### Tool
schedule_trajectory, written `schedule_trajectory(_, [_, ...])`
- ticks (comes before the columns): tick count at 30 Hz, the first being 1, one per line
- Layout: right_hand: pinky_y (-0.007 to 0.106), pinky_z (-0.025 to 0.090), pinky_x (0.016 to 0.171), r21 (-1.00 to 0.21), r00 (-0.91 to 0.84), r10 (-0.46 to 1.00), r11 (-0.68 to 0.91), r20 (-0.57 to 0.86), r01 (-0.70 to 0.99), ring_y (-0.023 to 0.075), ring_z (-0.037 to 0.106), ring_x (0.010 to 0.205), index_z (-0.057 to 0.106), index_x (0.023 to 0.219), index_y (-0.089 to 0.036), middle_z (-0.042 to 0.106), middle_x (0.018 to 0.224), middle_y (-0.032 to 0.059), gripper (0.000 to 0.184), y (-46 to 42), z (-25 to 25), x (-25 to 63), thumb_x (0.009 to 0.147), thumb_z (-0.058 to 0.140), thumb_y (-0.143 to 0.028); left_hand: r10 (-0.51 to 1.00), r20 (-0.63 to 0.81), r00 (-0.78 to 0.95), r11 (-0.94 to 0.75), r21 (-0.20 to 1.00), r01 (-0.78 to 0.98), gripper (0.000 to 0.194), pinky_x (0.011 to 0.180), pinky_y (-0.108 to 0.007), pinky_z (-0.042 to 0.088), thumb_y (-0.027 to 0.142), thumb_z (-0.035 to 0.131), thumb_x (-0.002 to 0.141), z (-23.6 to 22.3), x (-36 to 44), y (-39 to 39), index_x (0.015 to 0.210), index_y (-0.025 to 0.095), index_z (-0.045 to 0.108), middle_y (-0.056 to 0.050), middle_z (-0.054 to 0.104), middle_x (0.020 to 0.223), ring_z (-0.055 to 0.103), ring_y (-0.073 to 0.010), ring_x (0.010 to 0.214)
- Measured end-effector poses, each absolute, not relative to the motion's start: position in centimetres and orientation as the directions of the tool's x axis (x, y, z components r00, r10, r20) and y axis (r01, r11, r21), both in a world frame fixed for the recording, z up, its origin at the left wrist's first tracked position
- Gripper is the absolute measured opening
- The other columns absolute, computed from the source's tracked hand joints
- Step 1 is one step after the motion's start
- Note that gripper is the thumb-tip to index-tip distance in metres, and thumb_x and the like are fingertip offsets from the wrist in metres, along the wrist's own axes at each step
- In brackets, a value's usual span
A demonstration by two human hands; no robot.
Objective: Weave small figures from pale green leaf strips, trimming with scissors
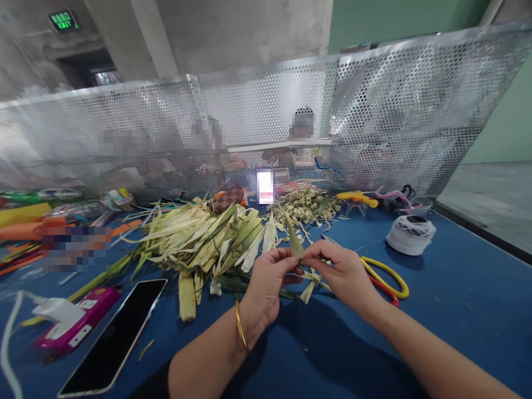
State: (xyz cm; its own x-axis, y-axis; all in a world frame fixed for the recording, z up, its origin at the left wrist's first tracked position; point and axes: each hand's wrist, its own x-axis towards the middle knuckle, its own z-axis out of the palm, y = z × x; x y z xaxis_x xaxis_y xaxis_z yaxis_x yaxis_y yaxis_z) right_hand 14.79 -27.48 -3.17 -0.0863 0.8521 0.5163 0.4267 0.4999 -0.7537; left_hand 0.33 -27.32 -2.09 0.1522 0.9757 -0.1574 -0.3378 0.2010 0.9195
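Note:
Between my two hands, just above the blue table, is a dried green leaf strip (pixel 295 239) that looks like corn husk, its pointed end standing up. My left hand (pixel 276 277), with a gold bangle at the wrist, pinches it from the left. Thumb and fingers of my right hand (pixel 338 271) close on its lower part from the right. The exact fold at the fingertips is too small to make out. Behind my left hand lies a large heap of pale green and yellow husks (pixel 199 238). Scissors with yellow and red handles (pixel 390 277) lie partly behind my right hand.
A spool of white thread (pixel 410 235) and a yellow glue gun (pixel 357 198) stand to the right. Husk scraps (pixel 307 208) lie behind my hands. On the left are a black-screened phone (pixel 118 335) and a purple power strip (pixel 78 318). A perforated metal screen (pixel 266 100) crosses the back, people beyond it.

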Motion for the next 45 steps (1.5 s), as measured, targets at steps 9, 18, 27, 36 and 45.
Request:
schedule_trajectory(9, [0.024,0.041,0.055,-0.777,-0.103,0.899,0.422,0.426,0.467,0.0129,0.054,0.06,0.057,0.071,-0.021,0.061,0.063,-0.0018,0.011,-27.7,-2.9,14.5,0.081,0.053,-0.024,0.997,-0.081,0.016,0.081,0.935,-0.345,0.025,0.06,-0.023,0.049,0.03,0.075,0.058,-3.1,1.1,-27.5,0.065,0.014,0.058,0.001,0.061,0.06,0.057,-0.0089,0.053])
schedule_trajectory(18, [0.025,0.045,0.054,-0.848,-0.055,0.938,0.333,0.342,0.412,0.0152,0.059,0.06,0.054,0.072,-0.021,0.061,0.064,-0.0013,0.009,-27.4,-4.0,14.4,0.081,0.052,-0.022,0.99,0.138,-0.017,-0.139,0.986,-0.091,0.014,0.06,-0.022,0.047,0.029,0.068,0.068,-3.9,1.2,-27.4,0.069,0.016,0.063,0.0,0.064,0.064,0.059,-0.0113,0.059])
schedule_trajectory(27, [0.025,0.048,0.069,-0.548,-0.264,0.751,0.634,0.605,0.547,0.0157,0.062,0.078,0.065,0.089,-0.024,0.064,0.085,0.0037,0.022,-27.8,-3.4,14.8,0.089,0.044,-0.016,0.986,-0.154,0.07,0.169,0.928,-0.331,0.022,0.048,-0.019,0.041,0.026,0.076,0.054,-2.6,0.5,-26.9,0.06,0.014,0.059,0.003,0.054,0.05,0.048,-0.0061,0.044])
schedule_trajectory(36, [0.025,0.045,0.068,-0.584,-0.174,0.749,0.62,0.639,0.524,0.0157,0.06,0.074,0.063,0.082,-0.022,0.065,0.079,0.0022,0.016,-27.7,-3.7,14.5,0.088,0.049,-0.018,0.995,-0.091,0.045,0.101,0.913,-0.395,0.022,0.056,-0.02,0.047,0.026,0.075,0.056,-2.9,1.0,-27.4,0.062,0.014,0.057,0.003,0.057,0.055,0.054,-0.0079,0.051])
schedule_trajectory(45, [0.025,0.045,0.06,-0.809,0.023,0.859,0.473,0.512,0.349,0.015,0.057,0.064,0.061,0.075,-0.02,0.062,0.068,0.0,0.008,-28.5,-3.3,13.9,0.081,0.058,-0.024,0.986,0.168,-0.02,-0.168,0.955,-0.244,0.014,0.06,-0.022,0.049,0.026,0.065,0.071,-3.1,1.4,-28.0,0.066,0.015,0.059,0.002,0.059,0.061,0.056,-0.0096,0.056])
